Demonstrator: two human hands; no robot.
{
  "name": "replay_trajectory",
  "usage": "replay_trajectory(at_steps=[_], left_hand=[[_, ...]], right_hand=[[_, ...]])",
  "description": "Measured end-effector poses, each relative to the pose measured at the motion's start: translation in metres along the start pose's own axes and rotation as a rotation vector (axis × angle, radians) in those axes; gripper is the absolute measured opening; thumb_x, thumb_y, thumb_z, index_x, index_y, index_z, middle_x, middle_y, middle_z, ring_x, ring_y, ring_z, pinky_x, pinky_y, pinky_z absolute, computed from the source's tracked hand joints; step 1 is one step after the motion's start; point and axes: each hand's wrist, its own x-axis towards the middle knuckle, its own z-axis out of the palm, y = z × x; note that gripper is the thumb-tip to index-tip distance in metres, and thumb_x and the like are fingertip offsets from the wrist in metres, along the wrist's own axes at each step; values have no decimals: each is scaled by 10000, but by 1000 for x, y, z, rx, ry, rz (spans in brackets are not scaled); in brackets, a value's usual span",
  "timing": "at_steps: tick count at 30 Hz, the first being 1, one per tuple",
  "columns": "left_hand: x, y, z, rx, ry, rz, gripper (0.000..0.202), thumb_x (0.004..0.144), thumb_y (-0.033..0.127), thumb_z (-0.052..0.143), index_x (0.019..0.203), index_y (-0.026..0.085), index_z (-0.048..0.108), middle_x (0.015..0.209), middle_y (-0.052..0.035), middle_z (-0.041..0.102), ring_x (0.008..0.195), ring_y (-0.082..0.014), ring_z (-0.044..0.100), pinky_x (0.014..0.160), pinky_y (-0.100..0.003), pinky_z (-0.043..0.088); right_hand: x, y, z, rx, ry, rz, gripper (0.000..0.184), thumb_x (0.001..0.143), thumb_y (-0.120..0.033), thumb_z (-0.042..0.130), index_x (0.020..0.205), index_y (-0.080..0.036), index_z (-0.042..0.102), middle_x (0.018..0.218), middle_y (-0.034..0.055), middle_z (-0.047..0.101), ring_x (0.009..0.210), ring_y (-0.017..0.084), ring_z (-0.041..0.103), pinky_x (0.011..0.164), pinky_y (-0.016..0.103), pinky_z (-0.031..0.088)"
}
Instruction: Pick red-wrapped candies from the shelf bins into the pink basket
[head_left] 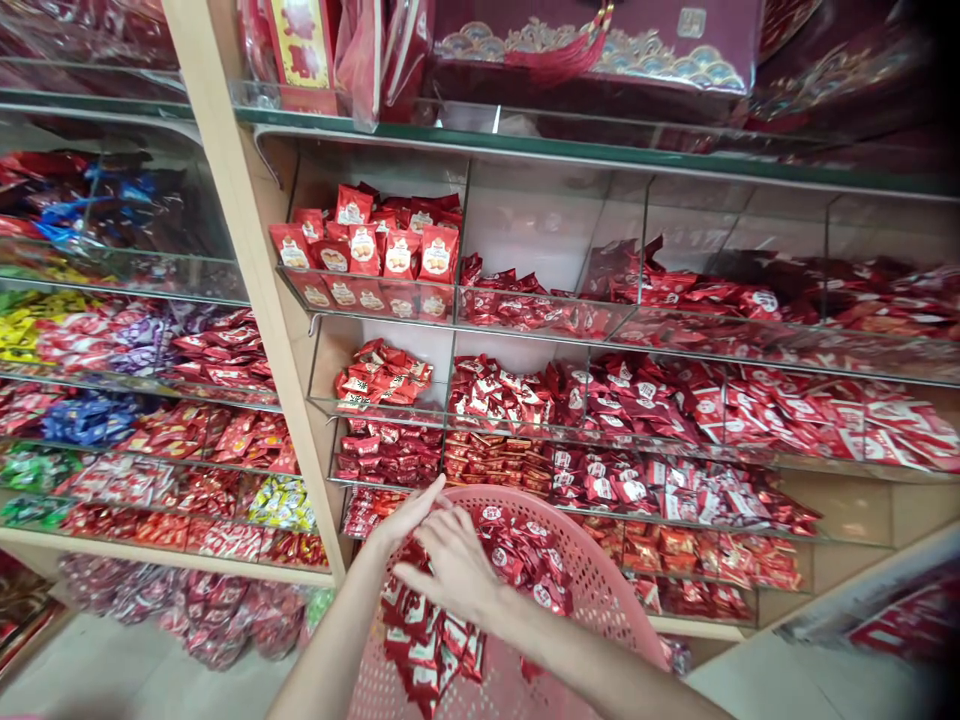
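Observation:
A pink perforated plastic basket (600, 590) is held up in front of the shelves, with a heap of red-wrapped sweets (525, 560) inside it. My left hand (405, 520) is at the basket's far left rim, fingers curled over the edge and gripping it. My right hand (454, 570) lies over the sweets in the basket. Its fingers are stretched out flat and point left, touching the packets, and nothing shows in its grasp.
Clear-fronted glass bins (525, 300) of red sweets fill the tiers directly ahead. A wooden upright (255, 300) separates them from the bins of mixed coloured sweets (112, 340) on the left. Red gift boxes (600, 40) stand on the top shelf. There is pale floor (112, 670) below.

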Motion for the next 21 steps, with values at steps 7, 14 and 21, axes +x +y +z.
replay_trajectory(at_steps=[7,14,21], left_hand=[[5,-4,-3,126,34,8,644,765,721,311,751,206,697,1093,-50,658,1115,-247,513,1062,-367,248],[5,-5,-4,175,35,-9,669,765,732,265,771,216,690,1101,-50,649,1112,-247,506,1052,-362,255],[3,-7,-2,166,56,-13,666,749,740,283,792,210,684,1183,-51,604,1169,-257,456,1056,-358,240]], right_hand=[[67,81,-121,-318,311,352,170,869,-308,430,908,-164,512,896,94,584,854,207,533,713,309,416],[109,128,-158,-404,-101,864,550,742,-443,619,1156,-112,471,1128,191,545,1039,294,561,819,382,445],[117,139,-159,-394,-281,938,712,601,-370,770,1203,-97,508,1197,213,522,1094,285,547,865,355,454]])
